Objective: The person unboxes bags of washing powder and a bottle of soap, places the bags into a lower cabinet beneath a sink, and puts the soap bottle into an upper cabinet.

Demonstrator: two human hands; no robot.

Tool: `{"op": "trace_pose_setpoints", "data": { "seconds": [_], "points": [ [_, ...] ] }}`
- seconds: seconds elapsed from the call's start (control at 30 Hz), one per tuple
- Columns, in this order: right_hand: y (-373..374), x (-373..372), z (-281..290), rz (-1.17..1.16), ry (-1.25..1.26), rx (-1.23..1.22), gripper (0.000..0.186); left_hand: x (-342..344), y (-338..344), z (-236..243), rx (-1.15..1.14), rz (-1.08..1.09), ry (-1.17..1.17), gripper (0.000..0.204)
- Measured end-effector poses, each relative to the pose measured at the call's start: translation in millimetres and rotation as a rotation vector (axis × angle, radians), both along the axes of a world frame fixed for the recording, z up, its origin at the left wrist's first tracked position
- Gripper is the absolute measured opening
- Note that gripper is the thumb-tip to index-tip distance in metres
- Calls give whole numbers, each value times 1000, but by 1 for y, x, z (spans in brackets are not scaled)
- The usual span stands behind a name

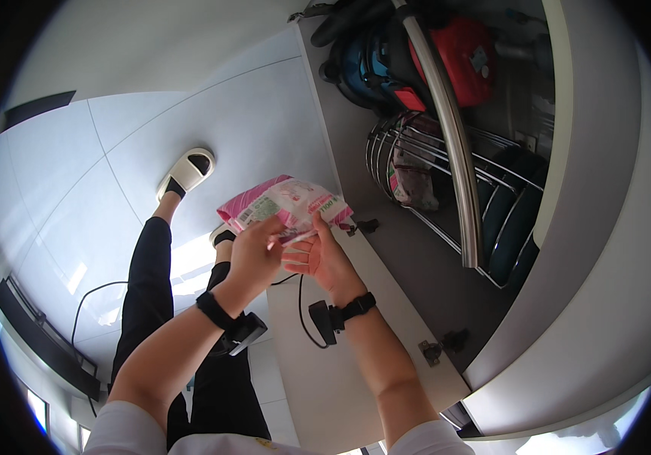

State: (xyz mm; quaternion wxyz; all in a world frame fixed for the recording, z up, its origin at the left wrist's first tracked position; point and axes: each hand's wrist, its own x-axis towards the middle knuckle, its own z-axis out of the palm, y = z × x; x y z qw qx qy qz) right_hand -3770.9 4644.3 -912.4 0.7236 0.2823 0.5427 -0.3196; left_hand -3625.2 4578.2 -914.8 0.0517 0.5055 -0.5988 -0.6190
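A soft pink-and-white plastic package [287, 199], with a pink striped edge, is held out in front of me above the floor. My left hand [255, 250] is closed on its near edge, thumb and fingers pinched together there. Close beside it, my right hand [324, 259] has the palm showing and the fingers spread toward the left hand. The right thumb lies against the package's near right side. Each wrist wears a black strap with a small black device, one on the left [243, 334] and one on the right [327, 322].
On the right is an opened cabinet with a chrome wire rack [447, 163] holding another plastic package [414, 178] and dark items. A blue-and-black machine [363, 68] and a red container [465, 64] sit deeper inside. A curved metal bar [447, 114] crosses the opening. The cabinet door [340, 379] stands below my hands.
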Motion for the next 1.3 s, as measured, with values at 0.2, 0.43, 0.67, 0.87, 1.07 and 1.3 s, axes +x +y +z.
{"op": "trace_pose_setpoints", "data": {
  "seconds": [0.2, 0.43, 0.67, 0.87, 1.07, 1.3],
  "points": [
    [43, 5, -25, -365, 68, 75, 15, -7, 4, 0, -267, -363, 137, 11],
    [45, 12, -27, -265, 522, 83, 7, 2, 14, -15, -100, -382, 151, 8],
    [93, -93, -53, -490, 807, 38, 15, 30, -4, -21, 214, -53, -76, 18],
    [76, -168, -64, -577, 1083, -41, 22, 69, -24, -22, 355, 40, -96, 18],
    [154, -232, -117, -226, 1376, 157, 24, 68, -39, -20, 505, 98, -17, 19],
    [62, -69, -47, -369, 440, -118, 15, 122, -110, 34, 469, 292, -102, 26]
  ]
}}
